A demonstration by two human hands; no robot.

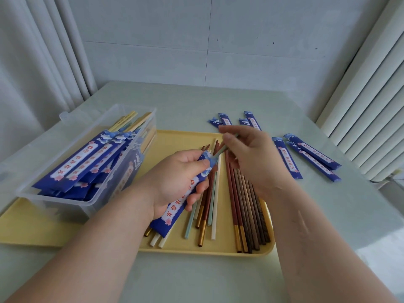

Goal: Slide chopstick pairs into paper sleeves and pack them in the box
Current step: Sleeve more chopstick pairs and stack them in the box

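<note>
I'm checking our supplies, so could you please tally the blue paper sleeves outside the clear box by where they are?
Blue printed paper sleeves on the table beyond the yellow plastic tray: 4
Same sleeves on the table right of the tray: 3
Sleeve gripped by the left hand: 1
Total: 8 in view

The blue paper sleeve [175, 206] in the left hand [175, 178] bears a white strip of red Chinese characters, too blurred to read surely. The packed sleeves [87, 165] in the box [65, 206] and the loose sleeves [310, 156] near the table's [196, 101] right edge carry like strips, equally unreadable.
</note>
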